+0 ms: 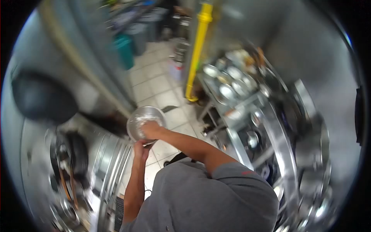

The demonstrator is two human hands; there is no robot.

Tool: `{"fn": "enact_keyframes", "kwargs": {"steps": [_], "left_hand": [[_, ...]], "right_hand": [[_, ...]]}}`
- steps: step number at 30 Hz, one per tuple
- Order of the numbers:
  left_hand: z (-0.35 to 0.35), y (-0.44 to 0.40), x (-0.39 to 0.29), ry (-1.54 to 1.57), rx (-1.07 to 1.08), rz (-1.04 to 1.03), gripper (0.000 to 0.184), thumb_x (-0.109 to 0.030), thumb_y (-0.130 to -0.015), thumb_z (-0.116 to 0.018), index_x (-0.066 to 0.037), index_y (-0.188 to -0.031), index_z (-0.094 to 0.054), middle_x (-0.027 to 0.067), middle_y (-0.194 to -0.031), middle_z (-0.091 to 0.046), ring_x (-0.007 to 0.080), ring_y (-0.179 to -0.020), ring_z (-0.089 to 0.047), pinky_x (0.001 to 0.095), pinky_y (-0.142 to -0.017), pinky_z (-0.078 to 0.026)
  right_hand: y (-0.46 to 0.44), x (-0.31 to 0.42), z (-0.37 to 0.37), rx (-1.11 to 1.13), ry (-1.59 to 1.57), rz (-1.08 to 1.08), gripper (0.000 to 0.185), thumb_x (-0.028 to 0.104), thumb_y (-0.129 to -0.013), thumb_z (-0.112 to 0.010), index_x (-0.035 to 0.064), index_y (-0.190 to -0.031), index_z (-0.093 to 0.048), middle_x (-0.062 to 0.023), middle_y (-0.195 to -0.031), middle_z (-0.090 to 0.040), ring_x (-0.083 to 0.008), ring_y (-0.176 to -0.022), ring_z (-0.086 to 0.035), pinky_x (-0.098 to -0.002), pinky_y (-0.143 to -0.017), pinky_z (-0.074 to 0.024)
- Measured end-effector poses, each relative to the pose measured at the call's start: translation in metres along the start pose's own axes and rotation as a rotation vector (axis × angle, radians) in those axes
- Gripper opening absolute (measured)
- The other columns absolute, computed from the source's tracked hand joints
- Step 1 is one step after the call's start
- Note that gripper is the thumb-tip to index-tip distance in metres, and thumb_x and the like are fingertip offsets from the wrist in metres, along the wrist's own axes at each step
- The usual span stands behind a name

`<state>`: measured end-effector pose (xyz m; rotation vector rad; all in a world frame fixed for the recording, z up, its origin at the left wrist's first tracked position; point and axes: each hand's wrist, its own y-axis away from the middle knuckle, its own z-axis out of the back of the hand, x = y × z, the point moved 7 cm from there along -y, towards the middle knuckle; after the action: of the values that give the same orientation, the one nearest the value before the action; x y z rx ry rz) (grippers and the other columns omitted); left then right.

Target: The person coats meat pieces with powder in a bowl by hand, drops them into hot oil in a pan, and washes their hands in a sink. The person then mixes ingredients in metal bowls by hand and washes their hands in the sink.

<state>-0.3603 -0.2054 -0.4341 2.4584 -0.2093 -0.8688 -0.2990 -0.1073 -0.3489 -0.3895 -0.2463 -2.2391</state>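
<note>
A round metal bowl with white, crumbly or powdery stuff in it is in front of my body, above the tiled floor. My left hand grips the bowl at its near rim and underside. Inside the bowl, my right hand reaches down into the white stuff. Its fingertips are hidden there, so what they hold does not show.
A yellow pipe stands ahead. To the right are a counter with several metal containers and a metal rail. Dark pans lie at the left. A teal bin stands farther off.
</note>
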Motion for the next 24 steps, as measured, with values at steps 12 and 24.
{"fn": "enact_keyframes", "kwargs": {"steps": [12, 24], "left_hand": [[-0.112, -0.067, 0.059, 0.207, -0.076, 0.099, 0.066, 0.004, -0.070, -0.046, 0.008, -0.135, -0.035, 0.0221, -0.135, -0.045, 0.0390, -0.124, -0.047, 0.0546, -0.107, -0.041], [-0.074, -0.001, 0.073, 0.319, -0.647, -0.198, 0.020, 0.006, -0.077, -0.052, 0.002, -0.096, -0.055, 0.0133, -0.097, -0.053, 0.0293, -0.090, -0.060, 0.0525, -0.084, -0.057]], "right_hand": [[0.199, -0.343, 0.165, -0.726, -0.633, -0.339, 0.037, 0.030, -0.098, -0.051, 0.0024, -0.122, -0.056, -0.0114, -0.118, -0.060, -0.0228, -0.100, -0.061, -0.0395, -0.086, -0.0503], [0.176, -0.645, 0.092, -0.036, 0.086, -0.714, 0.040, 0.037, -0.096, -0.053, 0.0057, -0.120, -0.059, -0.0154, -0.127, -0.056, -0.0292, -0.110, -0.057, -0.0444, -0.094, -0.0445]]}}
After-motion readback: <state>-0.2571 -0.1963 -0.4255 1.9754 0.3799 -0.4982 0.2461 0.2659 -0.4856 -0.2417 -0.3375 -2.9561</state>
